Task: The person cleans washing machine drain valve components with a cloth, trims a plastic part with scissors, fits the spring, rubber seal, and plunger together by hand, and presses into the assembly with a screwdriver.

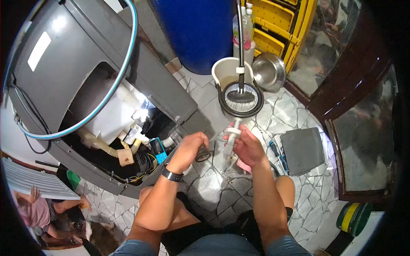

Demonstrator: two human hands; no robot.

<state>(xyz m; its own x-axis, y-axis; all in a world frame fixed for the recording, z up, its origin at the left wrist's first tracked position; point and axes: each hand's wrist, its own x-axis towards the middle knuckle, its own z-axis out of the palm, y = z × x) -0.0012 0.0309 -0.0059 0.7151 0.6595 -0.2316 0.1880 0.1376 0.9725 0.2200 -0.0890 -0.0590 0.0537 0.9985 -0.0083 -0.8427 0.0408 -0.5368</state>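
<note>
My left hand (191, 150) is closed around a dark, round, ring-like part (203, 153), partly hidden by the fingers. In my right hand (247, 147) is a white plastic part (232, 131), held upright between thumb and fingers; it has a ribbed or coiled top, a flange and a narrower lower body. To the left lies a grey appliance (158, 81) with an opening that shows a white plastic housing (109, 119), a corrugated hose (102, 147) and wires. A small blue device with a dark screen (158, 149) rests at the opening's edge.
Ahead stand a bucket (216, 70), a brush (241, 100) on a pole, a metal bowl (269, 71) and a blue barrel (198, 34). Screwdrivers (279, 158) and a grey panel (302, 150) lie right. A light-blue hose (121, 72) arches over the appliance. Another person (36, 209) sits lower left.
</note>
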